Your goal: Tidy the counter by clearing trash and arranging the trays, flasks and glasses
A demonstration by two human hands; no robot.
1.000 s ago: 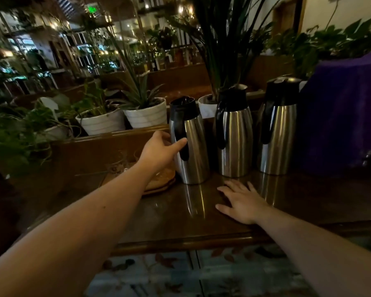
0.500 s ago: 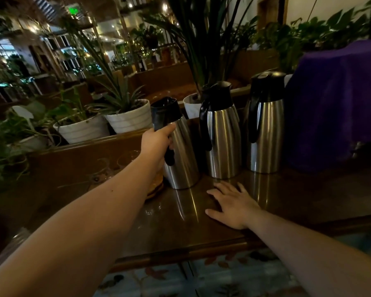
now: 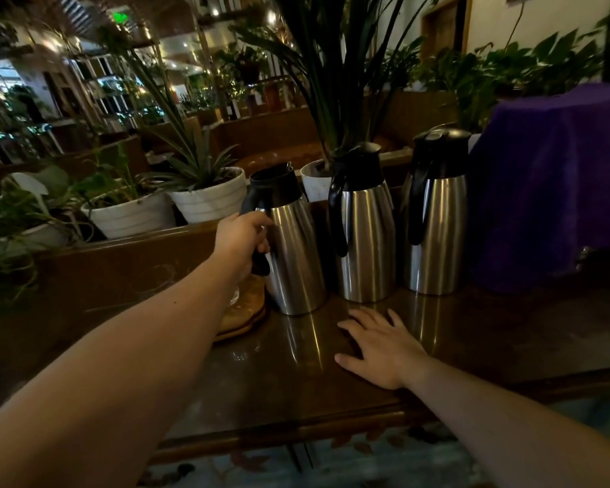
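Observation:
Three steel flasks with black lids and handles stand in a row on the dark wooden counter (image 3: 490,332). My left hand (image 3: 242,241) is closed around the black handle of the left flask (image 3: 293,248), which leans slightly. The middle flask (image 3: 365,230) and the right flask (image 3: 435,223) stand upright beside it. My right hand (image 3: 381,346) lies flat on the counter, fingers spread, just in front of the middle flask. A wooden tray (image 3: 247,311) lies left of the held flask, with a glass on it mostly hidden behind my left arm.
A purple cloth (image 3: 550,177) covers something at the right end of the counter. White plant pots (image 3: 208,199) stand on the ledge behind a wooden partition (image 3: 120,269). The counter's front edge (image 3: 296,431) runs below my arms, patterned floor beneath.
My left hand went from touching the left flask's side to gripping its handle, and the flask now tilts. My right hand has stayed flat on the counter.

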